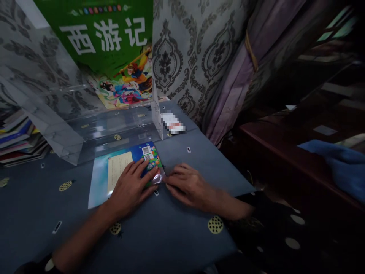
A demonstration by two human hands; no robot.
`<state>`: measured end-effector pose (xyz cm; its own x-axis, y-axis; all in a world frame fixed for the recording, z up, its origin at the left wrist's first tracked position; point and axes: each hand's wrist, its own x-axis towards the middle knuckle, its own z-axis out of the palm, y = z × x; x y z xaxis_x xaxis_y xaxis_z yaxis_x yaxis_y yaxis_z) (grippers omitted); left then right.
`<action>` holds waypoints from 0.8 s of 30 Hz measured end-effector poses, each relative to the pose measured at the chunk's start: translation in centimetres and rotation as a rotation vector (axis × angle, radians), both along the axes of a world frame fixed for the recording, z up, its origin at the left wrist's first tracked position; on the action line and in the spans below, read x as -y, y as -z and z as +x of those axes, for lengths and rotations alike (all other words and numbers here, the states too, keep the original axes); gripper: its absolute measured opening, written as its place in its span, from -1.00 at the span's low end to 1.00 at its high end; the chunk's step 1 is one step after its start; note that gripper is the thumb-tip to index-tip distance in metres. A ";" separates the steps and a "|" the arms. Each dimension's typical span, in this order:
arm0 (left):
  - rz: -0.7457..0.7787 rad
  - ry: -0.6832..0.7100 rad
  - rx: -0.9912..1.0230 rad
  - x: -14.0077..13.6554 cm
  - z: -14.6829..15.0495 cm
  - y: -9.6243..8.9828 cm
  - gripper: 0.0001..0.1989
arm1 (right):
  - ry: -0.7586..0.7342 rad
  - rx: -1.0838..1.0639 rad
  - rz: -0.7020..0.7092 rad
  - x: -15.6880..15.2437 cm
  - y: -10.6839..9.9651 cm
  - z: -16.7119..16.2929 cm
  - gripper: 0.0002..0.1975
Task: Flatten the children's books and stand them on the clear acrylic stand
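A thin book [98,179] with a blue cover lies flat on the cloth-covered table, barcode side up. My left hand [129,186] rests on it, palm down, fingers stretched and apart. At the book's lower right corner is my right hand [189,186], its fingers curled and pressed together at the edge. The fingertips are slightly blurred, and a shiny patch shows on the cover beside them. Behind the book stands a clear plastic stand [75,131] holding an upright green book [114,64] with white characters and cartoon figures.
A stack of books [21,142] is at the left. Beside the stand's right panel lies a blurred-out white item [173,123]. Patterned wallpaper [182,49] and a tied curtain [234,87] border the table's far side. Blue cloth [336,163] lies on a dark red surface at the right.
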<state>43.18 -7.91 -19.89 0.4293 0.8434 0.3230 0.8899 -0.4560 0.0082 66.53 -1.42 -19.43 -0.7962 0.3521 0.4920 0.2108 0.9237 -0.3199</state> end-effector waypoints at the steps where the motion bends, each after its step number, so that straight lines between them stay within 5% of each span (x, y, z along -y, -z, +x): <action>1: -0.004 0.000 0.007 0.0 0.0 0.0 -0.54 | 0.004 0.001 0.019 0.1 0.1 0.0 -0.77; 10: -0.156 -0.021 0.006 -0.8 -2.1 -1.1 -0.55 | 0.014 -0.019 0.039 0.4 0.3 0.2 -0.78; 18: -0.066 -0.309 -0.047 0.8 -9.4 -0.4 -0.50 | 0.000 -0.088 0.041 0.3 0.0 0.0 -0.74; 24: -0.020 -0.536 0.018 3.0 -11.5 0.3 -0.45 | 0.010 -0.099 0.006 0.3 0.3 -0.2 -0.80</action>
<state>31.65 -10.94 -20.17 -0.0684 0.9489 0.3081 0.9976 0.0624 0.0293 66.32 -1.72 -19.73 -0.7401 0.3564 0.5703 0.1875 0.9238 -0.3340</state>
